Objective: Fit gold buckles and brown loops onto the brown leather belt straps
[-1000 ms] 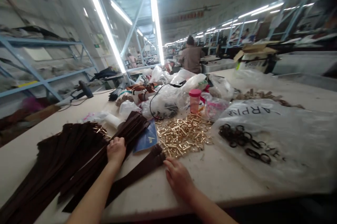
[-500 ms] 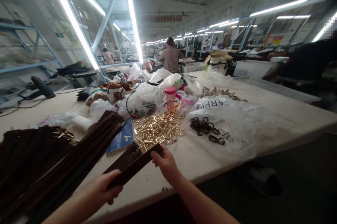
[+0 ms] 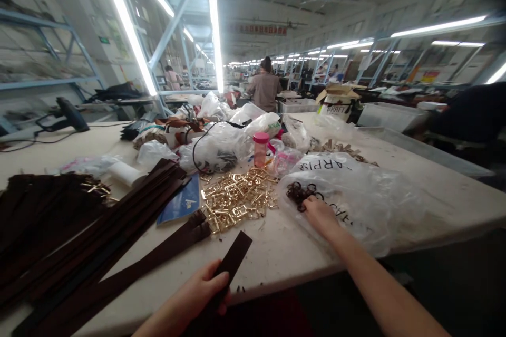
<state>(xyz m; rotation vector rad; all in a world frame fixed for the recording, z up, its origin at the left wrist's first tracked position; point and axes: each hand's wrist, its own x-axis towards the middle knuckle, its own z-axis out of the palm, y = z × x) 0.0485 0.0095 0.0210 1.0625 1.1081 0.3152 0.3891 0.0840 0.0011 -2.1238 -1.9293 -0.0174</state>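
Note:
My left hand (image 3: 207,289) is closed around a dark brown leather strap (image 3: 237,252), whose squared end points up and right above the table's front edge. My right hand (image 3: 319,214) reaches into a pile of small dark brown loops (image 3: 299,193) on a clear plastic bag (image 3: 371,184). Its fingers are bent together at the loops; what is between the fingertips is hidden. Left of the loops lies a heap of gold-coloured metal buckles (image 3: 239,197). More dark straps (image 3: 169,244) lie beside the heap, their ends near the buckles.
Long dark strips (image 3: 114,215) cover the table's left side, partly over a blue booklet (image 3: 182,201). Behind the buckles stand a pink-lidded jar (image 3: 260,150) and several plastic bags (image 3: 215,147). A heat-gun-like tool (image 3: 71,115) stands far left. A person (image 3: 264,86) is further back.
My right hand has let go of the strap's far end and moved right to the loops. My left hand has moved right and slightly down, still holding the strap.

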